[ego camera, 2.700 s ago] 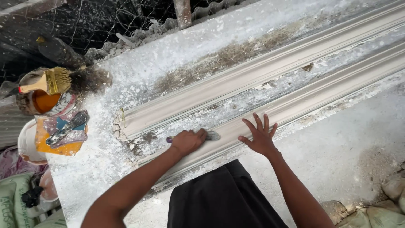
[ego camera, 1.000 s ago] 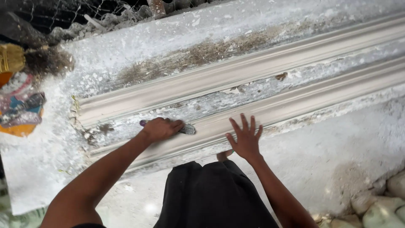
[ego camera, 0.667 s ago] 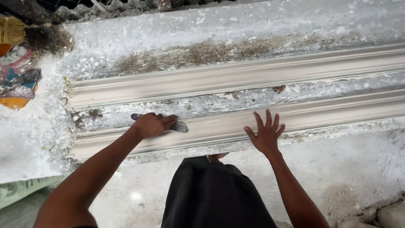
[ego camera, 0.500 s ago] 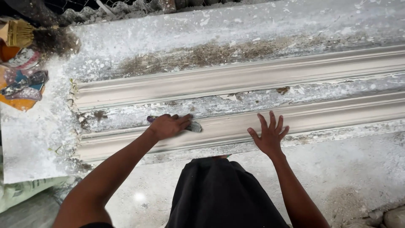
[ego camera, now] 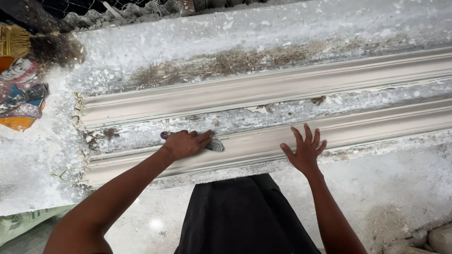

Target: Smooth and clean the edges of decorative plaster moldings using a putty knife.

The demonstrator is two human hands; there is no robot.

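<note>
Two long pale plaster mouldings lie side by side on a white, dusty work slab (ego camera: 42, 169). My left hand (ego camera: 186, 143) grips a small scraper (ego camera: 215, 145) with a purple handle end, its blade pressed against the top edge of the near moulding (ego camera: 376, 129). My right hand (ego camera: 305, 150) rests flat with fingers spread on the same near moulding, to the right of the tool. The far moulding (ego camera: 263, 89) runs parallel behind it, with a rough plaster-crusted strip between them.
A brush (ego camera: 14, 42) and a colourful crumpled bag (ego camera: 21, 101) sit at the far left of the slab. Wire mesh and debris line the back edge. Dusty ground lies in front, with stones (ego camera: 435, 237) at lower right and a green sack (ego camera: 23, 223) at lower left.
My view has shifted along the mouldings. My left hand has slid the scraper to the right along the near moulding's edge; my right hand stays flat on the moulding.
</note>
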